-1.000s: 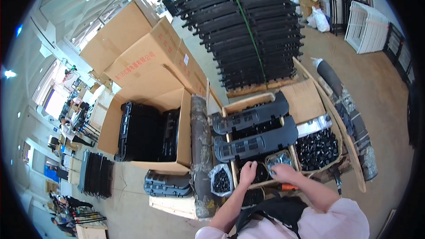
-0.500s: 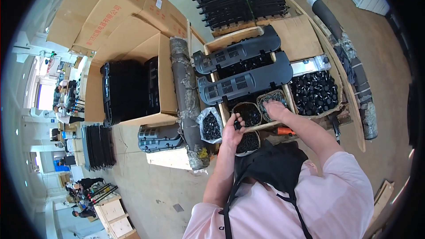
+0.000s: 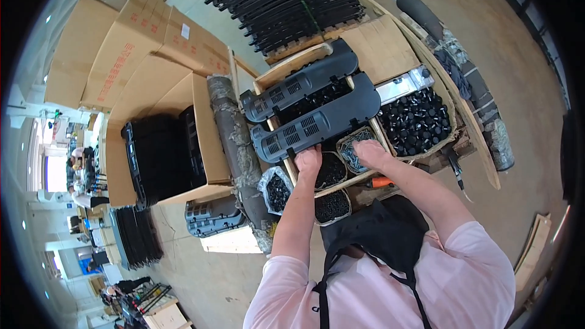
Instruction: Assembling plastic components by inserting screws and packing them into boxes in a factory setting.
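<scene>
My left hand [image 3: 309, 161] is at the near edge of a dark grey plastic cover [image 3: 329, 117] with vent slots. Its fingers are curled in at that edge, and what they hold is hidden. My right hand [image 3: 370, 154] reaches down into a small bin of silvery screws [image 3: 348, 151], its fingertips bunched among them. A second, similar cover [image 3: 304, 88] lies behind the first. Beside the screws stands a bin of small black parts [image 3: 329, 170], with another bin of tiny black pieces [image 3: 332, 206] nearer to me.
On the right is a box of black knob-like parts [image 3: 420, 123], with an orange-handled tool [image 3: 382, 181] in front. A clear bag of black parts [image 3: 275, 190] sits at left, near a wrapped roll [image 3: 234, 137]. Farther left stands a large carton [image 3: 207, 146] holding black panels.
My left hand has moved forward from above the small bins to the cover's near edge; the small black part it held no longer shows. My right hand stays in the screws. The view has shifted.
</scene>
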`<act>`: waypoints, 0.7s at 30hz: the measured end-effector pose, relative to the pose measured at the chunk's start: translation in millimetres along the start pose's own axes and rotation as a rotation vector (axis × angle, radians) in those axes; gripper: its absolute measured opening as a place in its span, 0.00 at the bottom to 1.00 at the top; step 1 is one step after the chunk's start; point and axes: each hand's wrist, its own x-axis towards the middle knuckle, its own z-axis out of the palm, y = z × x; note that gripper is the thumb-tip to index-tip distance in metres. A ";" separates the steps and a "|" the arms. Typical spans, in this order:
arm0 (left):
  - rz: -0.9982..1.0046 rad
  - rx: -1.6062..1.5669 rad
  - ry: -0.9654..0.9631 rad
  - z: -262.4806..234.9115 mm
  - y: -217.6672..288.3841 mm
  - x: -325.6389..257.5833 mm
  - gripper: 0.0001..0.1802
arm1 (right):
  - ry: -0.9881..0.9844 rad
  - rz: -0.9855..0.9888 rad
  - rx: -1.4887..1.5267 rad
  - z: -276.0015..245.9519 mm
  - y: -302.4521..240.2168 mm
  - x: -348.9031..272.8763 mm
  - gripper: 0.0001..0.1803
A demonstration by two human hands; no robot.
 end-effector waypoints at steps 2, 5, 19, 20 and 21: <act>0.020 0.008 -0.031 4.1 -1.5 11.8 0.38 | 0.007 0.041 0.035 4.5 3.7 -0.4 0.11; 0.206 0.120 -0.202 -3.6 8.2 25.9 0.42 | 0.093 0.118 0.234 3.0 6.4 -6.0 0.11; 0.293 0.150 -0.233 13.7 17.1 39.9 0.35 | -0.328 0.229 1.968 -10.5 36.4 -20.3 0.20; 0.306 0.181 -0.215 17.9 2.5 41.2 0.36 | -0.328 0.253 2.036 -11.7 28.5 -15.4 0.23; 0.336 0.210 -0.204 22.8 -4.6 41.7 0.38 | -0.339 0.251 2.036 -10.9 26.9 -14.6 0.28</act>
